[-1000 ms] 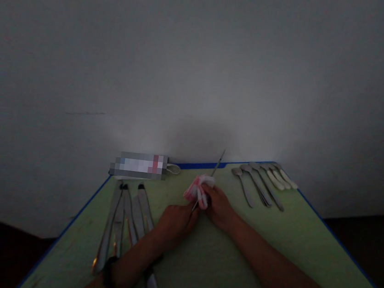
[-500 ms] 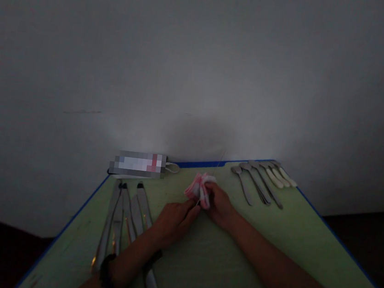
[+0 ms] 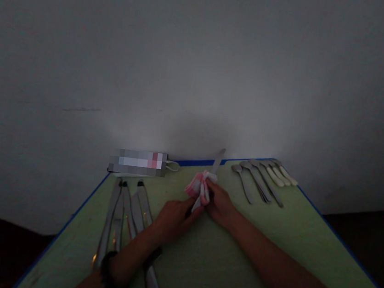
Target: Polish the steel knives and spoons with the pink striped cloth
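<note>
A table knife [image 3: 218, 160] points away from me over the table's far edge, its blade rising out of a folded pink and white cloth [image 3: 195, 184]. My left hand [image 3: 176, 218] is closed around the knife's near end, with a pale strip of it showing at the thumb. My right hand [image 3: 220, 202] pinches the cloth around the middle of the knife. Several knives [image 3: 138, 214] lie side by side under and beyond my left forearm. To the right of my right hand lie several spoons [image 3: 259, 177], some with cream handles [image 3: 274, 176].
A light green table [image 3: 206, 266] with a blue edge stands against a grey wall [image 3: 201, 62]. At the back left lies a blurred-out flat item [image 3: 137, 162] with a white loop [image 3: 173, 166]. Near my left wrist, a metal handle [image 3: 151, 282] pokes out.
The knife has turned in my hands, so its blade now shows its broad side instead of a thin edge. Both hands keep nearly the same place on the cloth and knife.
</note>
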### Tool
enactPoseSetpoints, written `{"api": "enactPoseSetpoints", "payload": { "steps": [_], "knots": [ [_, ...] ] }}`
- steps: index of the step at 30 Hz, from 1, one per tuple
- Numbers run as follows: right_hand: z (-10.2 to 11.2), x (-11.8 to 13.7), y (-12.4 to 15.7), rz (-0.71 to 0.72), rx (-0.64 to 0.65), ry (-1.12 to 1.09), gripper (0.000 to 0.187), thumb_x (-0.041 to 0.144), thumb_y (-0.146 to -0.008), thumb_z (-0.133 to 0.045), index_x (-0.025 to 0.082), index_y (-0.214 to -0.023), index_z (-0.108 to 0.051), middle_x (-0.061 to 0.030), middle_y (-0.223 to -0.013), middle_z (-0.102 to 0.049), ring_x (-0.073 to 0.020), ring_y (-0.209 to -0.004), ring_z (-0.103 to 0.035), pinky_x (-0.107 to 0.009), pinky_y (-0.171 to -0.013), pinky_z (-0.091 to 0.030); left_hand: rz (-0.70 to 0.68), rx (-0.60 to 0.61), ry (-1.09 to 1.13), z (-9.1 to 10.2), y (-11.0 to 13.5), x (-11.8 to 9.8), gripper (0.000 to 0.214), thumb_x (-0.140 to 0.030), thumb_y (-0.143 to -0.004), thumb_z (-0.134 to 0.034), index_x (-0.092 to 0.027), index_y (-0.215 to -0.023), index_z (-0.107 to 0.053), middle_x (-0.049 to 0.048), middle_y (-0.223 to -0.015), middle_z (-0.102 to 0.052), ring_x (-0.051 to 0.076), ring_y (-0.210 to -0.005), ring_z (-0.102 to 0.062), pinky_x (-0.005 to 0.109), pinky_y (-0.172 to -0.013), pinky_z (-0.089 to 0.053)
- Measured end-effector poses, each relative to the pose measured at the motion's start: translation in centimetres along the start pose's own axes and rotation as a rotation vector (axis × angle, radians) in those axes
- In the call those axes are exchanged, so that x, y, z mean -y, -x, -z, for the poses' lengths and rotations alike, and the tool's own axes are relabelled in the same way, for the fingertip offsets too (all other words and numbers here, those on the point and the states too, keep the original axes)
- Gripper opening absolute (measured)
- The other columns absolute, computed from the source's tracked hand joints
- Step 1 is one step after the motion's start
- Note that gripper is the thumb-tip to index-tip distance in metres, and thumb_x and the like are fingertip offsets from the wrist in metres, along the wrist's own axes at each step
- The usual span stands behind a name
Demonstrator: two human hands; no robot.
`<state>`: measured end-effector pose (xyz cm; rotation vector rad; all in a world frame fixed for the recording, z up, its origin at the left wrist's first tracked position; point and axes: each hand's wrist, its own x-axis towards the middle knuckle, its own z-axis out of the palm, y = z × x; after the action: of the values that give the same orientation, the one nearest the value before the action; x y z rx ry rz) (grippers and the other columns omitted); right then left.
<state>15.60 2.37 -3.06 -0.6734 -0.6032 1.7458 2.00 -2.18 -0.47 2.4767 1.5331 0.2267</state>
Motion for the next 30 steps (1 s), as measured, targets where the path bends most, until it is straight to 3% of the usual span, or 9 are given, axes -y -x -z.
{"api": "enactPoseSetpoints", "payload": {
  "steps": [8, 15, 23, 30],
  "knots": [
    [-0.28, 0.29, 0.34, -0.067, -0.031, -0.053, 0.025, 0.037, -0.064, -0.073, 0.017, -0.065, -0.057, 0.0055, -0.052, -0.050, -0.0076, -0.047, -0.040, -0.023, -0.048, -0.031, -0.025, -0.008, -0.059, -0.09, 0.13, -0.20, 0.036, -0.043, -0.094, -0.028, -0.019, -0.096, -0.056, 0.0030, -0.074, -0.068, 0.018, -0.066, -0.065, 0.025, -0.059, -0.040],
    [-0.50, 0.43, 0.47, -0.083, -0.037, -0.011, 0.028, 0.039, -0.062, -0.075, 0.018, -0.066, -0.057, 0.0061, -0.053, -0.050, -0.0073, -0.046, -0.040, -0.023, -0.046, -0.030, -0.045, -0.019, -0.048, -0.10, 0.28, -0.40, 0.034, -0.042, -0.094, -0.031, -0.019, -0.087, -0.055, 0.0015, -0.070, -0.067, 0.017, -0.062, -0.064, 0.025, -0.058, -0.040],
    [-0.50, 0.29, 0.53, -0.058, -0.004, -0.019, 0.027, 0.036, -0.061, -0.075, 0.017, -0.074, -0.061, 0.0037, -0.060, -0.056, -0.0094, -0.053, -0.047, -0.023, -0.050, -0.036, 0.007, -0.008, -0.047, 0.14, 0.18, -0.50, 0.030, -0.037, -0.093, -0.032, -0.018, -0.087, -0.056, 0.0040, -0.072, -0.068, 0.018, -0.065, -0.065, 0.025, -0.057, -0.040],
    [0.00, -0.03, -0.39, 0.017, -0.121, -0.168, 0.022, 0.038, -0.067, -0.072, 0.021, -0.073, -0.060, 0.0025, -0.065, -0.057, -0.0106, -0.057, -0.049, -0.025, -0.054, -0.042, -0.074, 0.030, -0.057, 0.34, 0.44, -0.69, 0.024, -0.032, -0.091, -0.035, -0.019, -0.088, -0.055, 0.0019, -0.066, -0.065, 0.016, -0.057, -0.061, 0.024, -0.055, -0.038]
  ]
}}
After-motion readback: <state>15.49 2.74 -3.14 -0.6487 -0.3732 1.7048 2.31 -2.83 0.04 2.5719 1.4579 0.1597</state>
